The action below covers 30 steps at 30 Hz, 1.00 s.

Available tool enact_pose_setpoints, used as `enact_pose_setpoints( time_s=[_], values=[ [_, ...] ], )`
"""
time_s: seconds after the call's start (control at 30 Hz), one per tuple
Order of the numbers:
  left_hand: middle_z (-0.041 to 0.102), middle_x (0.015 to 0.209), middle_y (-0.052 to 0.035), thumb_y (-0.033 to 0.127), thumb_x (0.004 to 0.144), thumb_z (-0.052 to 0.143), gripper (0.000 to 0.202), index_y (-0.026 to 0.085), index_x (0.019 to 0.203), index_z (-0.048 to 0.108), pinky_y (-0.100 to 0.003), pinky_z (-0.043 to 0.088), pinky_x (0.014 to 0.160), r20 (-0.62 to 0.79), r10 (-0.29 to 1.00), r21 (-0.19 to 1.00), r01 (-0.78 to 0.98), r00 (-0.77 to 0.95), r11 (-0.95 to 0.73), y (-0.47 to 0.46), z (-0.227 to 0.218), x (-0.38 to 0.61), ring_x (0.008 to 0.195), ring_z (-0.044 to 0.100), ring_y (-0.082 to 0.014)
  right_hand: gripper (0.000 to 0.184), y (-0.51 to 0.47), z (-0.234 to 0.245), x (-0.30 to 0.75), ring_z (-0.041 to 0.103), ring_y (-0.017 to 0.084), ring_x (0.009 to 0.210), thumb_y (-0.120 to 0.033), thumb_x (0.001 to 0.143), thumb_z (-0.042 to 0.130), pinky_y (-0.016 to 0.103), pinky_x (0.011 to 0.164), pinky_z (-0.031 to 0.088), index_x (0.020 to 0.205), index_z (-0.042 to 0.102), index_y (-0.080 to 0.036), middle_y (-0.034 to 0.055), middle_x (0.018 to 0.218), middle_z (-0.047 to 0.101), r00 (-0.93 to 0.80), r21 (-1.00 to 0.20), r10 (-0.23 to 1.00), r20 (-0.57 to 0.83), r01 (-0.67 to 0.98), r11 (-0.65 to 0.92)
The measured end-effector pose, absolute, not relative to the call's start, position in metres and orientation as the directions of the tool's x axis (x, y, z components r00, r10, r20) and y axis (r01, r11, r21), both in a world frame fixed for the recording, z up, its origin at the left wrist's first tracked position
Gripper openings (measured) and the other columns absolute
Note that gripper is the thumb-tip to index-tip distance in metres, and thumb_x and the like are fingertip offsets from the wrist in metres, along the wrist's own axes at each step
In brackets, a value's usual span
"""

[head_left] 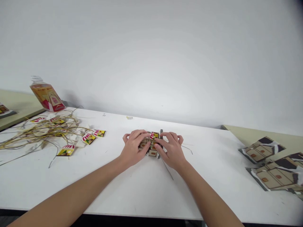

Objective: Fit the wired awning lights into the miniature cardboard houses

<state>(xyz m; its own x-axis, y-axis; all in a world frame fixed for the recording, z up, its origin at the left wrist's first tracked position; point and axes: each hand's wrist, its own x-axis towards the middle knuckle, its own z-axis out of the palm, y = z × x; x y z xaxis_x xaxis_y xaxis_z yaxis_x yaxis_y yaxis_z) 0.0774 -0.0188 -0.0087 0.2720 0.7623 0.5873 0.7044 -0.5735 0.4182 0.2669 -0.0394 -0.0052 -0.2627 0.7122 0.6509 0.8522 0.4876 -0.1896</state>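
Note:
A small beige model house [152,153] with printed windows lies on the white table in front of me. My left hand [133,147] grips its left side, thumb and fingers closing on the edge. From the other side my right hand [172,149] holds it, fingertips pressed on its front. Between the fingertips shows a small red-and-white striped awning piece [153,135] with a yellow lower part, lying against the house. Thin dark wires stick out to the right and below. My fingers hide much of the house.
On the left of the white table [113,183] lies a tangle of thin wires [59,127] with several striped awning pieces [88,138]. A drink bottle [48,96] stands behind them. Several model houses [274,176] sit at the right. A white wall [151,63] rises behind.

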Motion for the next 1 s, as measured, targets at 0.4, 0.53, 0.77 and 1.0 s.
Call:
enact_pose_setpoints(
  time_s=[0.4, 0.53, 0.77, 1.0],
  values=[
    [0.061, 0.120, -0.0034, 0.028, 0.088, 0.050, 0.023, 0.028, 0.108, 0.060, -0.046, 0.024, 0.092, 0.576, 0.759, 0.418, 0.689, 0.303, -0.592, -0.0196, -0.0053, 0.0768, 0.112, 0.053, -0.0242, 0.043, -0.0385, -0.0089, 0.2680, 0.045, 0.025, 0.116, -0.056, 0.089, 0.048, 0.043, 0.094, 0.021, 0.121, 0.056, -0.029, 0.0031, 0.124, 0.060, -0.375, -0.064, 0.695, 0.614, 0.854, 0.517],
    [0.062, 0.118, -0.0019, 0.027, 0.088, 0.050, 0.018, 0.029, 0.102, 0.062, -0.046, 0.023, 0.091, 0.587, 0.748, 0.404, 0.689, 0.309, -0.601, -0.0182, -0.0061, 0.0762, 0.112, 0.052, -0.0234, 0.046, -0.0378, -0.0094, 0.2683, 0.044, 0.026, 0.117, -0.059, 0.088, 0.049, 0.044, 0.096, 0.019, 0.121, 0.056, -0.028, 0.0036, 0.124, 0.060, -0.394, -0.060, 0.698, 0.598, 0.847, 0.528],
    [0.063, 0.118, -0.0005, 0.027, 0.087, 0.052, 0.015, 0.028, 0.099, 0.061, -0.047, 0.023, 0.091, 0.595, 0.737, 0.381, 0.695, 0.321, -0.610, -0.0170, -0.0074, 0.0752, 0.113, 0.051, -0.0232, 0.047, -0.0371, -0.0097, 0.2692, 0.044, 0.027, 0.119, -0.059, 0.089, 0.046, 0.046, 0.097, 0.019, 0.123, 0.055, -0.027, 0.0045, 0.125, 0.060, -0.425, 0.008, 0.676, 0.602, 0.850, 0.527],
    [0.062, 0.119, -0.0006, 0.029, 0.087, 0.051, 0.016, 0.027, 0.099, 0.062, -0.048, 0.023, 0.092, 0.572, 0.744, 0.360, 0.710, 0.345, -0.605, -0.0156, -0.0053, 0.0746, 0.114, 0.051, -0.0247, 0.042, -0.0356, -0.0104, 0.2692, 0.042, 0.029, 0.121, -0.058, 0.089, 0.045, 0.047, 0.098, 0.019, 0.117, 0.059, -0.030, 0.0035, 0.126, 0.059, -0.445, 0.067, 0.687, 0.575, 0.862, 0.502]
  ],
)
